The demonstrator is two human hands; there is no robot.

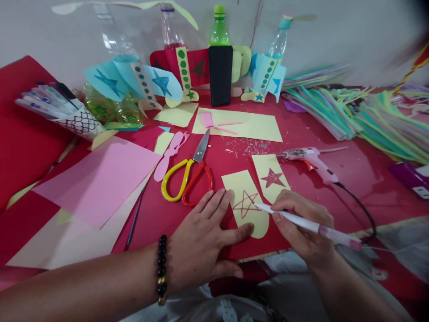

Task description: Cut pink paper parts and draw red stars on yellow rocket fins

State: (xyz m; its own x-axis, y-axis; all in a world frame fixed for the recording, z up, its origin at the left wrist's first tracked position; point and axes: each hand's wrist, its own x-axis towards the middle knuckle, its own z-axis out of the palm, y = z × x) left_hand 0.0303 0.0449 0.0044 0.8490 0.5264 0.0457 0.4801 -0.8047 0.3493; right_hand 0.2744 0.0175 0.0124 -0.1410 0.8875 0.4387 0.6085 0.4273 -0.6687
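Note:
My left hand [204, 237] lies flat with its fingers spread, pressing on a rounded yellow paper strip [254, 219], and a dark bead bracelet [162, 268] circles that wrist. A pink outline star [246, 205] is drawn on the strip. My right hand [301, 223] grips a white and pink pen [330, 233], its tip touching the star's right side. Beside the strip lies a second yellow strip [279, 188] with a filled pink star [272, 178]. Scissors with yellow and red handles [187, 185] lie open to the left of my left hand.
A pink hot glue gun [311, 163] and its black cord lie on the red table covering [231, 156] among paper scraps. Pink sheets lie left, bundled coloured strips right, and paper-decorated plastic bottles stand along the back.

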